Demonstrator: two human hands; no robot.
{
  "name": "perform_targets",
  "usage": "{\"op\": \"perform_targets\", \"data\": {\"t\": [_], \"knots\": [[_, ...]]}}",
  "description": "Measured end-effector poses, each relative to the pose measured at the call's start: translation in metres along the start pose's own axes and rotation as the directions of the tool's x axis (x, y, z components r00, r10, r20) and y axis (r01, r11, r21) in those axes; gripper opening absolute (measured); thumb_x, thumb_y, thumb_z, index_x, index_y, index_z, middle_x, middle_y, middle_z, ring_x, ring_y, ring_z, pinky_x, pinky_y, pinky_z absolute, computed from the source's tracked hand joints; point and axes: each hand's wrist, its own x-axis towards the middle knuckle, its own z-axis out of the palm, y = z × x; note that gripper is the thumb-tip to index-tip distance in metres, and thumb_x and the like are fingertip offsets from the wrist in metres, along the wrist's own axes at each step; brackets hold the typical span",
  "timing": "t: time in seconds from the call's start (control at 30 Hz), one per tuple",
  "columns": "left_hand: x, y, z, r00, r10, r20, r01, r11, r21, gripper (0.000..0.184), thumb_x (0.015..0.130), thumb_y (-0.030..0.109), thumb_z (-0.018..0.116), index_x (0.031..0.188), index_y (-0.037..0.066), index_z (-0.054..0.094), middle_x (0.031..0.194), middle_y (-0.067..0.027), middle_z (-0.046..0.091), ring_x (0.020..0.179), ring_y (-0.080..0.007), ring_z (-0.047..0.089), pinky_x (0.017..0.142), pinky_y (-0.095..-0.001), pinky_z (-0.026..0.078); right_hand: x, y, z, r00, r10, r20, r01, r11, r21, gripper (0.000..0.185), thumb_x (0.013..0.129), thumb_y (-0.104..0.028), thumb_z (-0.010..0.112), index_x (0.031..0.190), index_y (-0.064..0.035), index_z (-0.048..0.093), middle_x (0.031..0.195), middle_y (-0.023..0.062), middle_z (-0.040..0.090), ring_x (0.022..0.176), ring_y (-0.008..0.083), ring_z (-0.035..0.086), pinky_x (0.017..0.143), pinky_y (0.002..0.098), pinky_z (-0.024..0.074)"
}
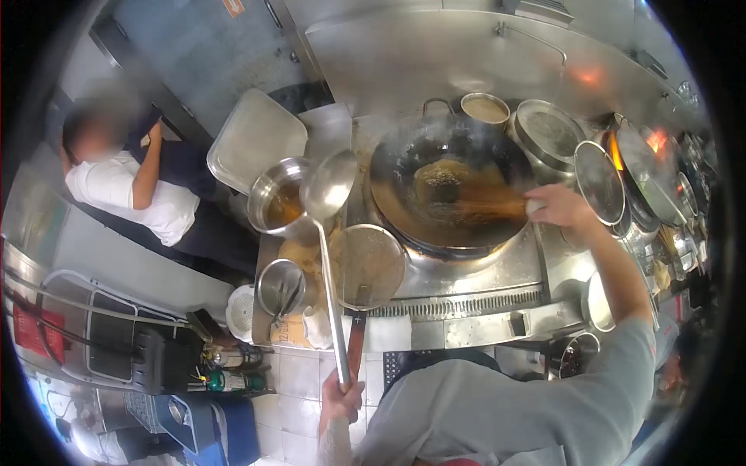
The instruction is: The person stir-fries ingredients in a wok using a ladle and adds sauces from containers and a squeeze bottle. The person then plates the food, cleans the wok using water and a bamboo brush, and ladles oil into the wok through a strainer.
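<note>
Low in the view, my left hand (342,400) is wrapped round the long handle of a steel ladle (329,186); its bowl is over the edge of a steel pot (272,203) holding brown liquid. A round strainer (373,268) with a wooden handle lies beside the ladle, its handle end reaching my left hand. My right hand (558,208) grips a bamboo brush (493,203), blurred by motion, inside a large dark wok (396,206). Brownish liquid lies in the wok's bottom.
A steel bowl with tongs (281,287) stands left of the strainer. Behind are a pale tray (260,140) and a small pot (485,109). Flames (616,150) show by another wok at the right. A person in a white shirt (132,190) is at the left.
</note>
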Motion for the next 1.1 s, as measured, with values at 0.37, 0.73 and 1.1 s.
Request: {"op": "perform_targets", "data": {"t": [0.37, 0.73, 1.1], "knots": [[0.056, 0.044, 0.018, 0.754, 0.103, 0.649, 0.29, 0.834, -0.469, 0.03, 0.089, 0.006, 0.06, 0.113, 0.005, 0.042, 0.063, -0.0004, 0.044, 0.042, -0.0078, 0.041, 0.039, -0.0216, 0.034, -0.236, 0.022, 0.11, 0.776, 0.626, -0.074, -0.301, 0.472, 0.829, 0.042, 0.081, -0.006, 0.064, 0.122, 0.0021, 0.057, 0.101, 0.0055, 0.063, 0.092, 0.0153, 0.059, 0.081, 0.0257, 0.0471], [0.025, 0.019, 0.113, 0.544, 0.137, 0.828, 0.418, 0.811, -0.409, 0.017, 0.094, 0.01, 0.054, 0.101, 0.014, 0.039, 0.054, 0.0061, 0.036, 0.037, -0.0024, 0.036, 0.033, -0.0194, 0.026, -0.178, -0.007, 0.202, 0.874, 0.453, -0.177, -0.355, 0.842, 0.406, 0.049, 0.083, -0.012, 0.059, 0.129, 0.0006, 0.051, 0.106, 0.0264, 0.06, 0.101, 0.0392, 0.058, 0.086, 0.0391, 0.0474], [0.007, -0.016, 0.159, 0.644, 0.155, 0.749, -0.277, 0.96, 0.04, 0.032, 0.095, 0.032, 0.053, 0.103, 0.002, 0.059, 0.089, -0.0101, 0.063, 0.086, -0.0215, 0.064, 0.077, -0.0318, 0.052, -0.142, -0.169, 0.154, 0.966, -0.197, -0.169, 0.061, -0.459, 0.886, 0.022, 0.083, -0.009, 0.062, 0.098, -0.0068, 0.046, 0.108, 0.0266, 0.062, 0.101, 0.0366, 0.063, 0.086, 0.0463, 0.0523]]}}
